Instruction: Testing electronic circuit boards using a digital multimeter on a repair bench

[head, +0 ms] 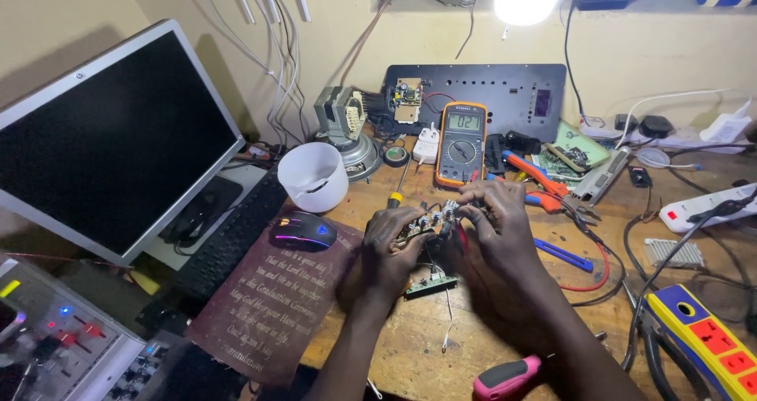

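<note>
We hold a small circuit board point(426, 226) up off the wooden workbench point(410, 346), roughly at its middle, just in front of an orange multimeter point(461, 143) that stands propped behind it. Our left hand point(388, 251) curls around the board's left end, fingers closed on its edge. Our right hand point(501, 231) pinches at the right end, fingertips pressed together near a row of small knobs or capacitors; it also seems to hold a red probe lead point(464, 243), though the fingers hide most of it and we cannot be sure.

A second, green board point(431, 284) lies on the bench just below the hands, joined by thin wires. To the left sit a glowing computer mouse point(303, 231) on a dark red mat point(268, 298) and a white plastic tub point(314, 176).

We judge the board light and stiff but fragile: its solder joints and upright parts would bend or snap under pressure. The bare edges look like the safe place to grip, as both hands do now, keeping fingers off the components and leaving slack in the trailing wires.
</note>
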